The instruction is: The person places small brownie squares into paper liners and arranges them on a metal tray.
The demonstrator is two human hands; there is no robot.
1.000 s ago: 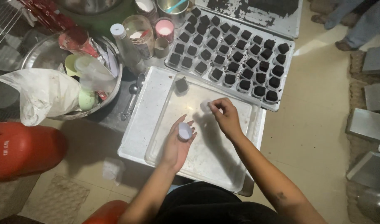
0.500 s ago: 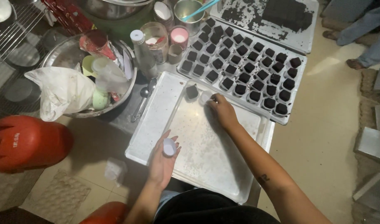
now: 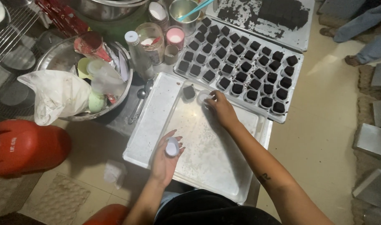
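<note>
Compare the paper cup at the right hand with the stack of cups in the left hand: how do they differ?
The paper cup at the right hand sits on the metal tray, beside a dark cake square; the stack of cups is held above the tray in the left hand. The right hand only fingers the cup's edge; the left hand wraps the stack. The cup looks single, the stack several nested. Both are white and fluted.

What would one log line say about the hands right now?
left hand: holds paper cups | right hand: sets white cup on steel tray | brownie square: beside cup
</note>
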